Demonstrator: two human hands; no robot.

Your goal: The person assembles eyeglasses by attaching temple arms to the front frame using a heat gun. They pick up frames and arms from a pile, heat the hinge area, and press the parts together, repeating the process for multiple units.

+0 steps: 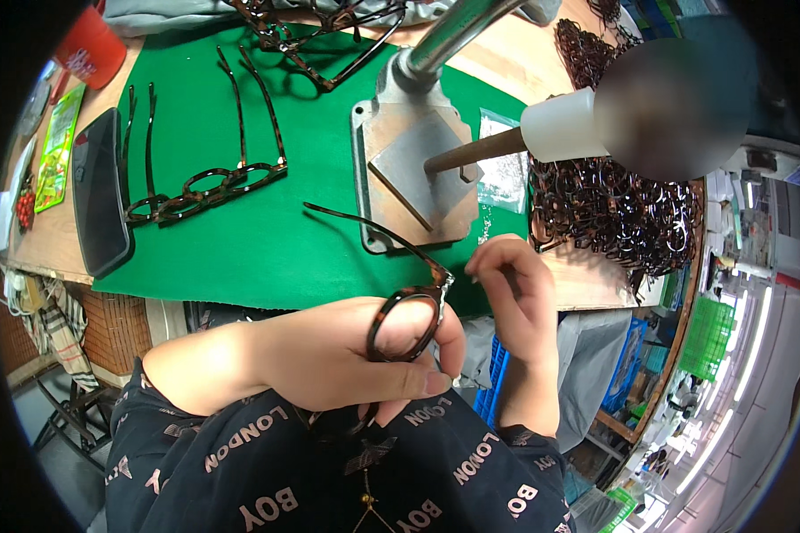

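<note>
My left hand [347,351] is closed on glasses [382,316], glossy mottled brown, round-rimmed, near the edge of the wooden counter [587,282]. My right hand [523,302], half-curled, is just beside; I cannot tell whether it grips anything. Beyond: smooth green mat [316,258], metal stand [409,155], heaped dark frames [609,213], strip lights [745,346].

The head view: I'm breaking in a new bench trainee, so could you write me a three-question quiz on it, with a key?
1. Multiple choice: what does the left hand hold?
A) a red cup
B) a dark glasses frame
C) a clear bag

2. True or false: the phone lies to the left of the metal base.

3. Fill the gap: the mat on the table is ____ in colour.

Key: 1. B; 2. True; 3. green
</note>
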